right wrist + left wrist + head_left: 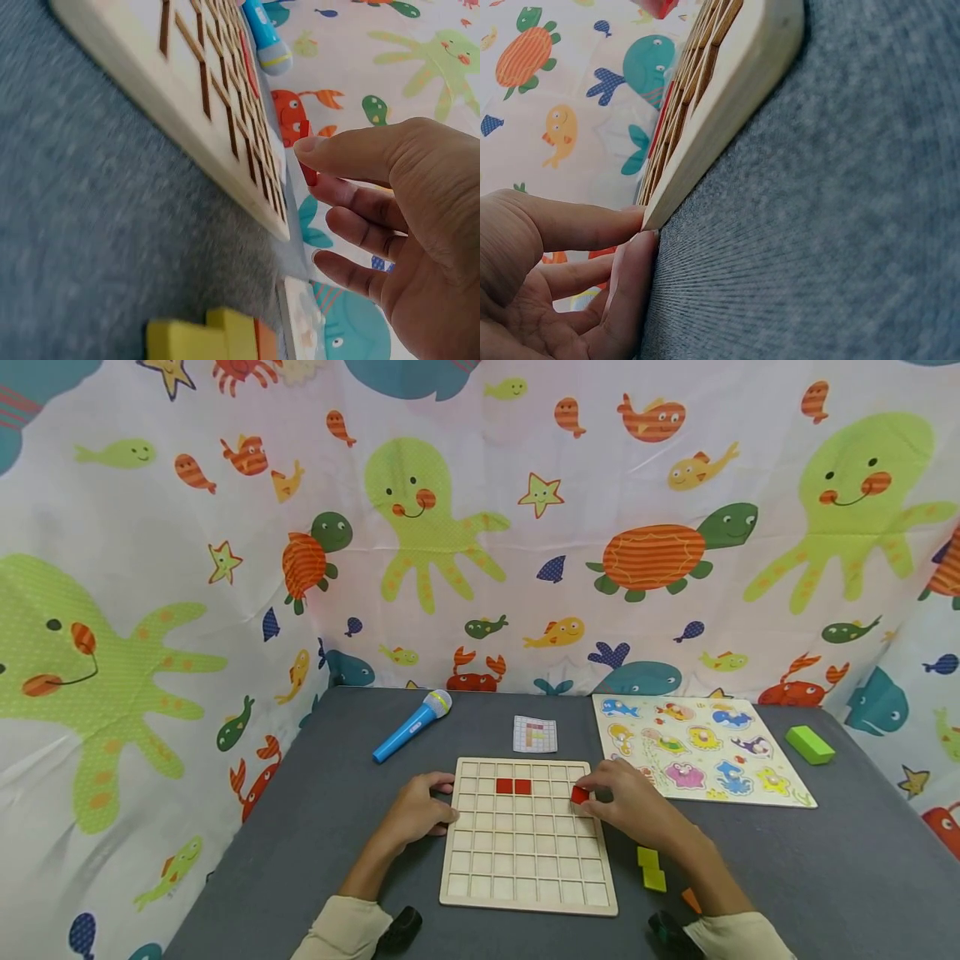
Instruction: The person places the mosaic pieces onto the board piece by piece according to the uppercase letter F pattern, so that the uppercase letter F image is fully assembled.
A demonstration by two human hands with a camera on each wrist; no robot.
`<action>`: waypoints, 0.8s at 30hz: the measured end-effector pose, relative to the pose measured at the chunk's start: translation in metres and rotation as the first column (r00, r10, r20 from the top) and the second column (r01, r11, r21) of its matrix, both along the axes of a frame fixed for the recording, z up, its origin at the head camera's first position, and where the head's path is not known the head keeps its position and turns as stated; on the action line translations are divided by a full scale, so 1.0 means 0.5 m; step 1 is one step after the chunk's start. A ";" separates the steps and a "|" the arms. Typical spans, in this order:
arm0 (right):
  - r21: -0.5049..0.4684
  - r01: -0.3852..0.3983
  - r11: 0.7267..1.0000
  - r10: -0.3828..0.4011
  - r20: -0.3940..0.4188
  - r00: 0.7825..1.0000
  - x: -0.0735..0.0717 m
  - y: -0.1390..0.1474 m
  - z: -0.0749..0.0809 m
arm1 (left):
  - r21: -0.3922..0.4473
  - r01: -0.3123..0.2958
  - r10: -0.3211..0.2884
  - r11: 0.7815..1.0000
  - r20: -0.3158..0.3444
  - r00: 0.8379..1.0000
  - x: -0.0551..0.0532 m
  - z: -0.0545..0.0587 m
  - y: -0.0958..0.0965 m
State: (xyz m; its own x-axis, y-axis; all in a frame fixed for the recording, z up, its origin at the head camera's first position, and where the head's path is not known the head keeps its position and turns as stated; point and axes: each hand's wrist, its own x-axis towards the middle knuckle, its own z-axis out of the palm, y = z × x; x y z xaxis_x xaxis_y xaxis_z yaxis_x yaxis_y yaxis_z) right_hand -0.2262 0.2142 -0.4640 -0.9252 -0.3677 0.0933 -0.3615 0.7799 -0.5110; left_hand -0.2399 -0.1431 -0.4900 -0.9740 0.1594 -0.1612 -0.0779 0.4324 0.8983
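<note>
A wooden grid board [528, 889] lies flat on the grey table. Two red square tiles [513, 786] sit side by side in its second row. My left hand [418, 810] holds the board's left edge with thumb and finger; the wooden rim [705, 150] meets the fingertips in the left wrist view. Between thumb and index finger, my right hand [626, 800] pinches another red tile [307, 154], raised over the board's upper right part. The remaining right fingers are loosely bent. Yellow tiles [651, 870] and an orange tile [692, 900] lie beside the board, near the right forearm.
Behind the board lies a small pattern card [535, 735], with a blue toy microphone [412, 725] to its left. A sea-animal puzzle board [705, 747] and a green block [810, 745] are at the back right. A printed cloth [480, 568] encloses the table.
</note>
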 end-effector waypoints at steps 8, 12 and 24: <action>-0.003 -0.001 1.000 0.001 0.018 1.000 -0.007 -0.023 0.015 | -0.002 -0.001 0.001 1.000 0.005 1.000 -0.001 -0.004 -0.003; -0.022 -0.031 0.999 0.031 0.004 1.000 -0.013 -0.031 0.017 | 0.002 0.002 -0.002 1.000 0.006 1.000 -0.001 -0.003 -0.003; -0.022 -0.043 0.999 0.043 0.035 0.998 -0.047 -0.060 0.005 | 0.001 -0.001 0.001 1.000 0.000 1.000 -0.001 -0.001 -0.003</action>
State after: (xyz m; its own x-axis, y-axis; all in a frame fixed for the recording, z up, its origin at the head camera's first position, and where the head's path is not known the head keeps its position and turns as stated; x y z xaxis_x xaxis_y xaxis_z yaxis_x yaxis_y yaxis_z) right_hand -0.2497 0.1842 -0.4612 -0.9114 -0.4057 0.0686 -0.3758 0.7530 -0.5402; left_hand -0.2404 -0.1443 -0.4908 -0.9742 0.1585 -0.1607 -0.0780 0.4315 0.8987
